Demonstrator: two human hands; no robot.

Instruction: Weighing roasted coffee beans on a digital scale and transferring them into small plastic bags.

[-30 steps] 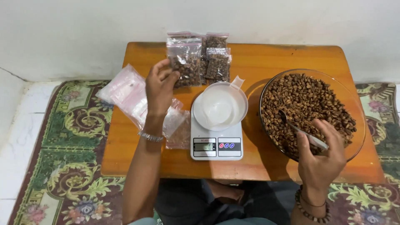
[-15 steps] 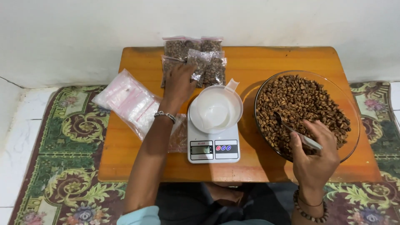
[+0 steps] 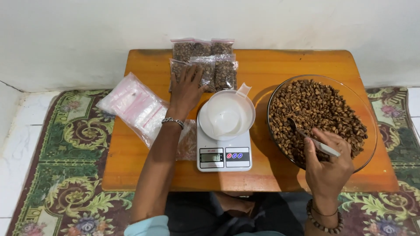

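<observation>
— While the scale (image 3: 224, 150) with its white cup (image 3: 226, 116) sits between them, what's each hand doing?
— Left hand (image 3: 187, 89) lies flat, fingers spread, on the filled bags (image 3: 205, 65); right hand (image 3: 327, 165) grips a spoon (image 3: 311, 139) in the bean bowl (image 3: 365, 114)

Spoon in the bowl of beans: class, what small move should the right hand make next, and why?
Probably lift a spoonful of beans over to the white cup on the scale. The right hand holds the spoon with its tip dipped in the beans, and the cup looks empty. The left hand rests on the filled bags.
</observation>
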